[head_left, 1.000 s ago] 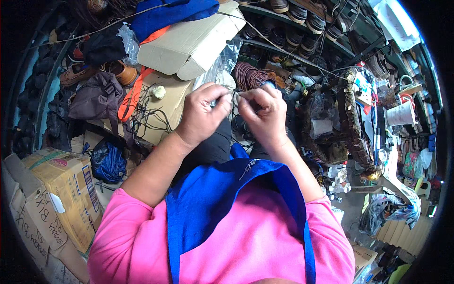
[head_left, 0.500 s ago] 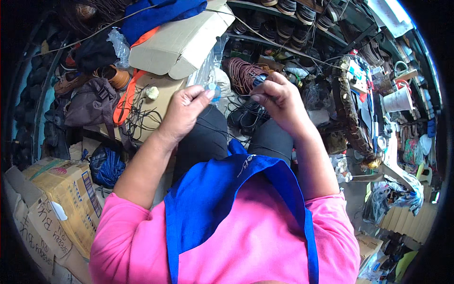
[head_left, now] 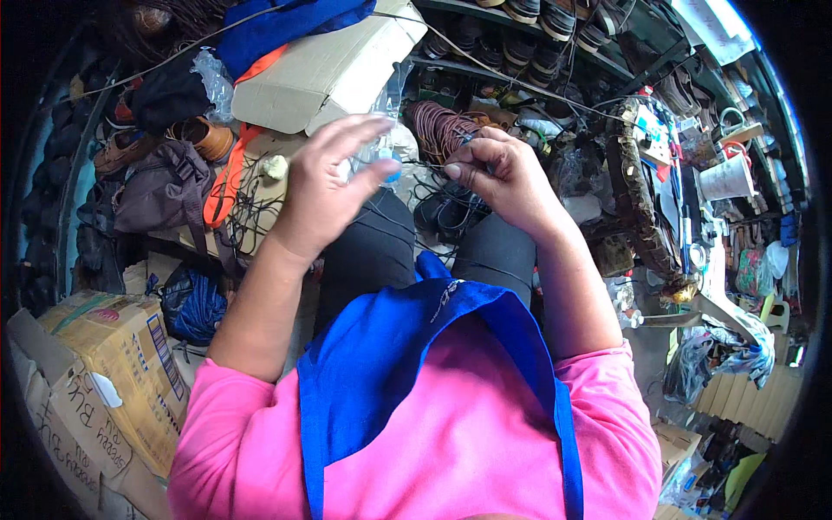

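My left hand is raised over my left thigh, its thumb and fingers apart and nothing visible between them. Just beyond its fingertips is a clear plastic item with a blue part. Over my right thigh, my right hand has thumb and forefinger pinched together. Whatever it pinches is too small to make out. Thin black cord trails across my left thigh, and more loose black cord lies tangled on a cardboard sheet to the left. Behind my right hand is a bundle of reddish-brown cord.
A pale cardboard box stands ahead, beside an orange strap and a dark bag. Shoes line the far shelves. A brown carton is at lower left. To the right stand a cluttered worktable and a white thread spool.
My left hand has opened from a pinch, its fingers lifting and spreading, and shifted slightly left. My right hand stays pinched and has moved a little to the left.
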A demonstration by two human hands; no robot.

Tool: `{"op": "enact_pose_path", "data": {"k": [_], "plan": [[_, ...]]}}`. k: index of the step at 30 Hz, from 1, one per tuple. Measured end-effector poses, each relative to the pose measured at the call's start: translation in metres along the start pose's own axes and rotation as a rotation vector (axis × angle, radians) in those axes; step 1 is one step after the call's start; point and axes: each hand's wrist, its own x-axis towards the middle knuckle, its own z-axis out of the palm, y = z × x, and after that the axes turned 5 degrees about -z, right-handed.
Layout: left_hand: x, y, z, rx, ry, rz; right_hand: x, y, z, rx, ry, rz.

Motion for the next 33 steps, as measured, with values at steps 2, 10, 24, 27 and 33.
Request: {"op": "enact_pose_path", "data": {"k": [2, 10, 24, 27, 33], "plan": [[0.004, 0.004, 0.01, -0.01, 0.016, 0.094, 0.001, -0.002, 0.0, 0.016, -0.015, 0.013], [-0.001, 0.003, 0.038, -0.186, -0.056, -0.054, -0.007, 0.011, 0.012, 0.505, 0.171, 0.137], [-0.017, 0.017, 0.055, -0.291, -0.098, -0.179, 0.007, 0.003, 0.047, 1.015, 0.492, 0.028], [-0.029, 0.016, 0.057, -0.411, -0.18, -0.347, 0.017, 0.014, 0.034, 1.061, 0.613, 0.02], [-0.024, 0.006, 0.058, -0.458, -0.109, -0.299, 0.027, 0.01, 0.03, 1.076, 0.608, 0.059]]}}
